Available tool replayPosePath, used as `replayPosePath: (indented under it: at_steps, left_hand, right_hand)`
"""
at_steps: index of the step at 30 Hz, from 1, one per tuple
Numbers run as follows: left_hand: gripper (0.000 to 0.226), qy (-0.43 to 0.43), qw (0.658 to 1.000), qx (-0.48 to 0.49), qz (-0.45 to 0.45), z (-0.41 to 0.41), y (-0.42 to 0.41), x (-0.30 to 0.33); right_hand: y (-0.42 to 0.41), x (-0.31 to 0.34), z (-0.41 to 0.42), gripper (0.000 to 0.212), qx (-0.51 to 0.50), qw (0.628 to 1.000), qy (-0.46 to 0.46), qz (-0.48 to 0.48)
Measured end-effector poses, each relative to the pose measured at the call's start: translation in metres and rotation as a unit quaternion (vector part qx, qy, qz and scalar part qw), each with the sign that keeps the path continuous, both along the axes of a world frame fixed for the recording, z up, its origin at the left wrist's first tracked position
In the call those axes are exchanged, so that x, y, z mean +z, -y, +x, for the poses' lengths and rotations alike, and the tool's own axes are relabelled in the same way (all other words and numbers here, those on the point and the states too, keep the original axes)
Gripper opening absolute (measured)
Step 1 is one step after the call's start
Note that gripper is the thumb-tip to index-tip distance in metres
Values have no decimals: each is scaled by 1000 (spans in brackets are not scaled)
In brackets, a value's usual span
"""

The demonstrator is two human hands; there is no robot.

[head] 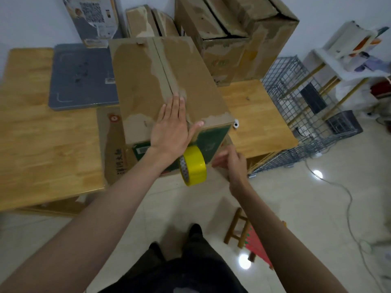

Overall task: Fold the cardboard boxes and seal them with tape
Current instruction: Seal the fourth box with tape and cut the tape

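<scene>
A brown cardboard box (148,85) stands on the wooden table (42,144), its top flaps closed along a centre seam. My left hand (171,127) lies flat on the top near the front edge, fingers straight over the seam and thumb out to the right. A yellow tape roll (193,167) hangs against the box's green front face, just below that hand. My right hand (231,162) is at the box's lower right front corner, fingers reaching toward the box and blurred; it holds nothing that I can see.
A flattened cardboard sheet (110,149) lies under the box. A grey board (82,75) lies at the back left. Larger boxes (243,39) are stacked behind. A wire cage (296,102) stands right of the table. A small wooden stool (243,231) stands by my legs.
</scene>
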State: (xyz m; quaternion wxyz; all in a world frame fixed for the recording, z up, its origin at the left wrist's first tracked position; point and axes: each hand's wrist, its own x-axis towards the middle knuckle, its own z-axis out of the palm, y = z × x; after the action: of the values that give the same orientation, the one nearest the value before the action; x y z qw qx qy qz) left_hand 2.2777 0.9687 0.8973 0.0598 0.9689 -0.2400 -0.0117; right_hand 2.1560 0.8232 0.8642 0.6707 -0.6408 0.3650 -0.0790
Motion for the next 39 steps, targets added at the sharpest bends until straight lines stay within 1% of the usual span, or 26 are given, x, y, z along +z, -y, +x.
replayPosePath:
  at_steps: [1,3,5,6,9,11,13,15,18,20,21,24,28,33,35,37,38,39]
  left_hand:
    - [89,4,1000,4,-3,-1,1,-1]
    - [87,9,1000,12,-11,-3,2,-2]
    - [85,15,1000,23,-14,-3,4,-3]
    - [85,19,999,27,-16,-3,5,-3]
    - [86,26,999,32,-13,-5,8,-2]
    - [85,34,999,39,-13,-6,9,-3]
    - [84,44,998,49,-6,-6,9,-3]
    - [83,55,997,52,-1,-6,9,-4]
    - [82,53,997,60,2,-7,9,-5]
    - [81,48,997,65,0,-7,11,-6]
    - [81,46,997,67,0,-6,11,-6]
    - [80,54,996,70,0,-6,11,-7]
    - [79,65,996,66,-14,-7,11,-7]
    - [78,72,995,66,-10,-9,11,-6]
    - [75,68,995,64,-18,-9,13,-4]
    - [70,53,996,59,-29,-8,11,-2]
    - [68,45,996,55,-44,-7,9,-2]
    - [65,33,995,52,-81,-7,7,-1]
  right_hand:
    - [18,-5,9,43,-37,999,-5,-10]
    - [57,-20,35,31,-60,997,-25,-52]
    - [100,-47,72,17,-28,991,-68,-115]
    - [119,-63,92,15,-8,985,-92,-145]
    - [167,-106,142,32,69,957,-154,-235]
    - [191,-133,167,41,143,926,-194,-292]
    - [210,-156,186,46,208,896,-213,-329]
    - [224,-173,203,47,260,867,-229,-358]
    - [236,-197,223,51,309,834,-255,-379]
    - [243,-207,228,52,323,811,-264,-410]
    - [245,-209,227,49,319,802,-264,-431]
    - [247,-203,214,32,276,814,-252,-445]
    - [248,-200,189,26,218,829,-243,-453]
    - [253,-206,156,19,123,866,-265,-407]
    - [246,-200,143,18,70,891,-262,-364]
    - [229,-185,127,22,18,918,-230,-323]
    - [217,-173,116,22,-1,933,-191,-304]
    - [205,-160,105,21,-22,948,-137,-285]
